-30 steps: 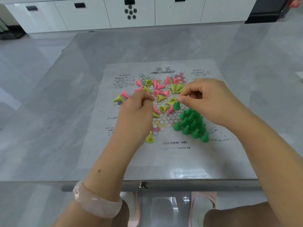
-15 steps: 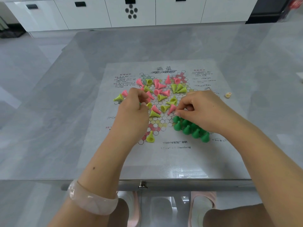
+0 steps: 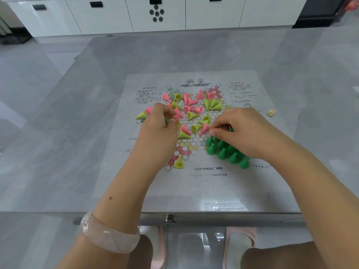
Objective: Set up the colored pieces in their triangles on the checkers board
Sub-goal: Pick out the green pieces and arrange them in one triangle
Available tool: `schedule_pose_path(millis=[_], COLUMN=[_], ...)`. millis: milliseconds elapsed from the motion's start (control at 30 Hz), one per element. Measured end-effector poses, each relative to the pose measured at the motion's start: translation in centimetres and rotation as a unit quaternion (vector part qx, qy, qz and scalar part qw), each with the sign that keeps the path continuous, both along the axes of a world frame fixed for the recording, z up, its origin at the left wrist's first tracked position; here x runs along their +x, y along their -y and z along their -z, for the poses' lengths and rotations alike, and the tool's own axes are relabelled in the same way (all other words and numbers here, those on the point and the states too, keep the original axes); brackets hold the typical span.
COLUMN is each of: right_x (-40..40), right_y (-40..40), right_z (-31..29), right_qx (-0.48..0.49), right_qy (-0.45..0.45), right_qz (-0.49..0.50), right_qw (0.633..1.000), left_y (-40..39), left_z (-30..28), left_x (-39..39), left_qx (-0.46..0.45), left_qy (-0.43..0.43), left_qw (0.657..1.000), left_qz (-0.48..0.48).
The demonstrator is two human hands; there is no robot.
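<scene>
Lowered since a second ago, right hand (image 3: 244,133) now sets its piece among upright dark-green plastic cones (image 3: 227,150) in the near-right triangle. Left hand (image 3: 159,129): grip pinching one green cone (image 3: 166,121). Paper checkers board (image 3: 194,179) on grey tabletop (image 3: 58,133). Right grip: pinching, contents hidden. Pieces likely light, tippy; hold by tips.

On the checkers board (image 3: 194,183), the left hand (image 3: 159,133) pinches a green piece (image 3: 166,121) at nine o'clock; the right hand (image 3: 244,133) grips among standing green pieces (image 3: 223,152) at four o'clock.

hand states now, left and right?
Left hand: fingers curled on a green piece.
Right hand: fingertips at the green cluster; grip cannot be told.
</scene>
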State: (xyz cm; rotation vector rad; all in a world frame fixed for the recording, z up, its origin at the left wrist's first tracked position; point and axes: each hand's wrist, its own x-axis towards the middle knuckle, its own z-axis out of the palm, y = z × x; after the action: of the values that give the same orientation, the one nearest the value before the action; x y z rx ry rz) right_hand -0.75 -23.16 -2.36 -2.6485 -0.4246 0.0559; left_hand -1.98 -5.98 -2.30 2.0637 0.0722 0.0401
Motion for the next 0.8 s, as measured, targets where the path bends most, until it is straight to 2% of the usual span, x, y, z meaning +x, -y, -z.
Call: schedule_pose_path(millis=[100,200,267,600,800], right_x=[-0.1,-0.5,-0.8,-1.0,-1.2], right_y=[0.0,-0.8,-1.5,-2.7,-2.8], right_z=[-0.5,-1.2,-1.6,-1.5,-1.6], right_qx=[0.058,0.163,0.217,0.255,0.35], right_qy=[0.034,0.046,0.048,0.016,-0.026], right_qz=[0.017,0.025,0.013,0.021,0.02], right_qw=[0.998,0.985,0.975,0.967,0.936], left_y=[0.1,0.2,0.1,0.2,0.2], left_z=[-0.4,-0.9,-1.0,-0.5,-0.4], left_x=[0.0,-0.1,-0.2,-0.2,-0.1], left_qx=[-0.103,-0.243,-0.286,-0.321,-0.357], left_qy=[-0.056,-0.107,-0.12,-0.139,-0.146], left_qw=[0.993,0.963,0.947,0.927,0.91], left_qz=[0.008,0.049,0.076,0.136,0.149])
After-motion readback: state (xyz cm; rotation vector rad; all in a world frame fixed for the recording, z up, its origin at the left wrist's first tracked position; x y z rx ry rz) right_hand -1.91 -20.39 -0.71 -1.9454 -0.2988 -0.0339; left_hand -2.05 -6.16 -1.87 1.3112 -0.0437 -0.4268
